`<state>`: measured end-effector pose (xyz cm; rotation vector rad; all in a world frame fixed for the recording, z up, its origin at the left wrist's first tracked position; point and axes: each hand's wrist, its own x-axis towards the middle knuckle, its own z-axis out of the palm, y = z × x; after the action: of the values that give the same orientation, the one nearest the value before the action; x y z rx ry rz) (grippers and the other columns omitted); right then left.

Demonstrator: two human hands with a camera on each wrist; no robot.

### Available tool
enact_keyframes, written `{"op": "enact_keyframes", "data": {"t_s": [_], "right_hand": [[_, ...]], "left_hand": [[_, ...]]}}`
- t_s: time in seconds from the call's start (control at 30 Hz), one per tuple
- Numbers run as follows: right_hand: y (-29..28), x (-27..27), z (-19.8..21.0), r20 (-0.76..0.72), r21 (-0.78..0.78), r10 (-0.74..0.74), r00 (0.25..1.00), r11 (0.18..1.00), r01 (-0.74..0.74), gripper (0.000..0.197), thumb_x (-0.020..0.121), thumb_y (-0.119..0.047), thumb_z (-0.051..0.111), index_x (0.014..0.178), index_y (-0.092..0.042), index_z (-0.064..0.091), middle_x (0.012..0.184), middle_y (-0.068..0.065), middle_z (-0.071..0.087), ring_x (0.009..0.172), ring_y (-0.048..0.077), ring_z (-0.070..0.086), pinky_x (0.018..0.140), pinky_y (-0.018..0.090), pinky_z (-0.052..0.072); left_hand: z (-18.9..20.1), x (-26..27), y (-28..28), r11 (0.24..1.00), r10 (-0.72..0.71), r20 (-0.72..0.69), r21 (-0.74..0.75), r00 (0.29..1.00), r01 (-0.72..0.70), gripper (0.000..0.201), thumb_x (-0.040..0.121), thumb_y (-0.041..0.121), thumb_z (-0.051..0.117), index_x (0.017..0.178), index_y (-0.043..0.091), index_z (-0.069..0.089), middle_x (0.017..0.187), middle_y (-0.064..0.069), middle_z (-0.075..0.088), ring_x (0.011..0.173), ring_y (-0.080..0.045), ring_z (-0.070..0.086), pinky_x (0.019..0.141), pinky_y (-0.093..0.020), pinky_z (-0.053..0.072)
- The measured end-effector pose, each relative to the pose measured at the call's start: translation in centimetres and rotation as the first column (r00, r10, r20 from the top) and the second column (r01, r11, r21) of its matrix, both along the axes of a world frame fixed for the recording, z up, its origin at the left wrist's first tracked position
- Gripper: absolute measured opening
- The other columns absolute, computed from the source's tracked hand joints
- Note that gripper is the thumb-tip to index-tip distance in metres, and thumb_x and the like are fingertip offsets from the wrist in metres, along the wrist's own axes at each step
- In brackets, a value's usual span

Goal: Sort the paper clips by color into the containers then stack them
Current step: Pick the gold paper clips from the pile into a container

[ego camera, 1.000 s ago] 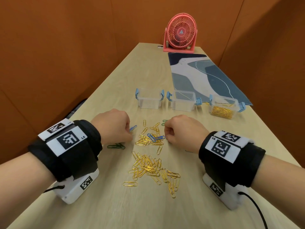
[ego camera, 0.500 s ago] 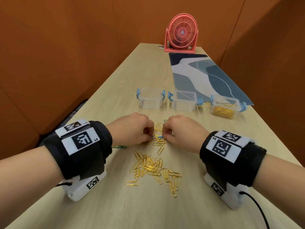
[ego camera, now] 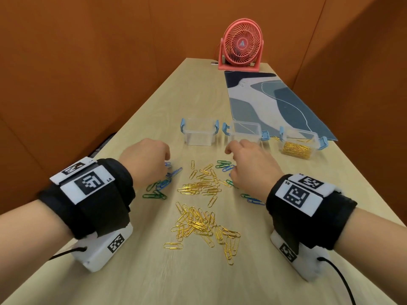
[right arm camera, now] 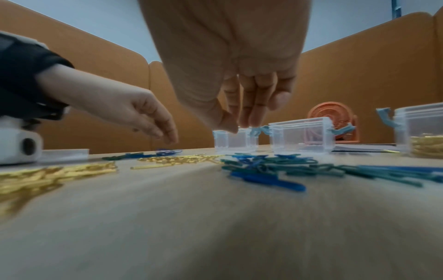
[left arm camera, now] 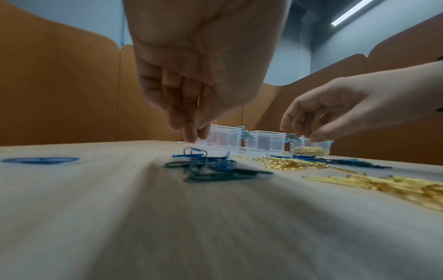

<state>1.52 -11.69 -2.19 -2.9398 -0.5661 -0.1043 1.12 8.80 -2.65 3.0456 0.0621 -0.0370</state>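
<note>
Blue and green wire paper clips are being separated from gold ones. Left hand and right hand fingers are hanging loosely curled, apparently empty. One colour is best pinched at a time.

The light wood desk carries loose paper clips at its centre: a gold heap toward 6 o'clock, a smaller gold scatter just beyond it, a blue and green cluster at 9 o'clock and another at 2 o'clock. Three clear containers stand in a row at 12 o'clock: left, middle, and right, which holds gold clips. A blue patterned mat and a pink fan lie farther back.
</note>
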Motion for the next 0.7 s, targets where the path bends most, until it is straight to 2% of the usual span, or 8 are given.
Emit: {"op": "enact_keyframes", "data": {"t_s": [0.07, 0.13, 0.23, 0.33, 0.43, 0.53, 0.6, 0.7], "right_hand": [[0.2, -0.2, -0.2, -0.053, -0.003, 0.088, 0.995, 0.996, -0.088, 0.047, 0.088, -0.010, 0.049, 0.133, -0.017, 0.042, 0.125, 0.005, 0.050, 0.117, 0.022, 0.046, 0.097, 0.034, 0.038], [0.2, -0.2, -0.3, -0.127, -0.057, 0.117, 0.985, 0.991, -0.125, 0.043, 0.089, -0.011, 0.048, 0.132, -0.019, 0.045, 0.122, 0.004, 0.052, 0.114, 0.022, 0.047, 0.095, 0.032, 0.038], [0.1, 0.0, -0.3, -0.184, -0.105, 0.070, 0.980, 0.990, -0.091, 0.030, 0.090, -0.013, 0.048, 0.118, -0.019, 0.057, 0.115, 0.003, 0.057, 0.102, 0.020, 0.049, 0.084, 0.029, 0.037], [-0.2, 0.1, -0.2, -0.156, -0.153, -0.006, 0.988, 0.988, -0.018, 0.028, 0.088, -0.010, 0.049, 0.113, -0.017, 0.059, 0.113, 0.004, 0.058, 0.105, 0.022, 0.051, 0.081, 0.029, 0.036], [-0.7, 0.4, -0.1, -0.122, -0.112, -0.008, 0.992, 0.994, -0.005, 0.030, 0.087, -0.008, 0.049, 0.114, -0.016, 0.059, 0.115, 0.005, 0.057, 0.107, 0.023, 0.051, 0.088, 0.031, 0.042], [-0.9, 0.5, -0.4, -0.178, -0.010, 0.098, 0.979, 0.995, -0.101, 0.034, 0.089, -0.010, 0.049, 0.120, -0.018, 0.058, 0.118, 0.003, 0.053, 0.109, 0.021, 0.052, 0.092, 0.031, 0.046], [-0.7, 0.3, -0.5, -0.219, -0.021, 0.155, 0.963, 0.986, -0.163, 0.034, 0.091, -0.014, 0.047, 0.122, -0.020, 0.059, 0.118, 0.003, 0.053, 0.109, 0.021, 0.053, 0.094, 0.033, 0.046], [-0.5, -0.1, -0.5, -0.229, -0.007, 0.231, 0.946, 0.971, -0.239, 0.030, 0.092, -0.017, 0.046, 0.115, -0.020, 0.065, 0.113, 0.002, 0.058, 0.104, 0.020, 0.056, 0.092, 0.034, 0.048]], "left_hand": [[-0.1, 0.2, 0.5, 0.996, -0.073, 0.010, -0.051, 0.997, 0.073, 0.038, 0.090, 0.005, 0.044, 0.121, 0.020, 0.058, 0.120, -0.001, 0.059, 0.107, -0.019, 0.054, 0.089, -0.028, 0.047], [-0.1, 0.3, 0.3, 0.980, -0.177, 0.002, -0.096, 0.984, 0.176, 0.040, 0.093, 0.006, 0.040, 0.126, 0.022, 0.055, 0.125, 0.001, 0.057, 0.113, -0.016, 0.050, 0.093, -0.025, 0.041], [-0.3, 0.6, -1.1, 0.945, -0.322, -0.067, -0.087, 0.944, 0.316, 0.041, 0.095, 0.010, 0.038, 0.132, 0.022, 0.050, 0.132, 0.001, 0.054, 0.120, -0.018, 0.047, 0.102, -0.030, 0.039], [-0.4, 1.0, -2.6, 0.912, -0.409, -0.095, -0.087, 0.908, 0.401, 0.043, 0.094, 0.008, 0.039, 0.133, 0.021, 0.049, 0.131, 0.000, 0.055, 0.118, -0.018, 0.050, 0.102, -0.030, 0.041], [-0.4, 0.6, -3.1, 0.880, -0.470, -0.085, -0.127, 0.879, 0.458, 0.043, 0.092, 0.004, 0.039, 0.128, 0.022, 0.055, 0.123, 0.002, 0.057, 0.111, -0.014, 0.052, 0.099, -0.027, 0.043], [-0.4, 0.2, -3.1, 0.879, -0.466, -0.039, -0.139, 0.884, 0.457, 0.043, 0.091, 0.003, 0.040, 0.126, 0.022, 0.055, 0.121, 0.002, 0.056, 0.108, -0.014, 0.052, 0.096, -0.027, 0.044], [-0.5, 0.3, -3.2, 0.887, -0.448, -0.017, -0.128, 0.894, 0.443, 0.046, 0.091, 0.003, 0.040, 0.132, 0.021, 0.050, 0.129, 0.002, 0.051, 0.116, -0.015, 0.048, 0.101, -0.028, 0.041], [-0.7, 0.6, -3.6, 0.872, -0.489, -0.101, -0.096, 0.866, 0.481, 0.048, 0.092, 0.004, 0.039, 0.136, 0.021, 0.045, 0.138, 0.002, 0.044, 0.125, -0.016, 0.041, 0.106, -0.027, 0.035]]}}
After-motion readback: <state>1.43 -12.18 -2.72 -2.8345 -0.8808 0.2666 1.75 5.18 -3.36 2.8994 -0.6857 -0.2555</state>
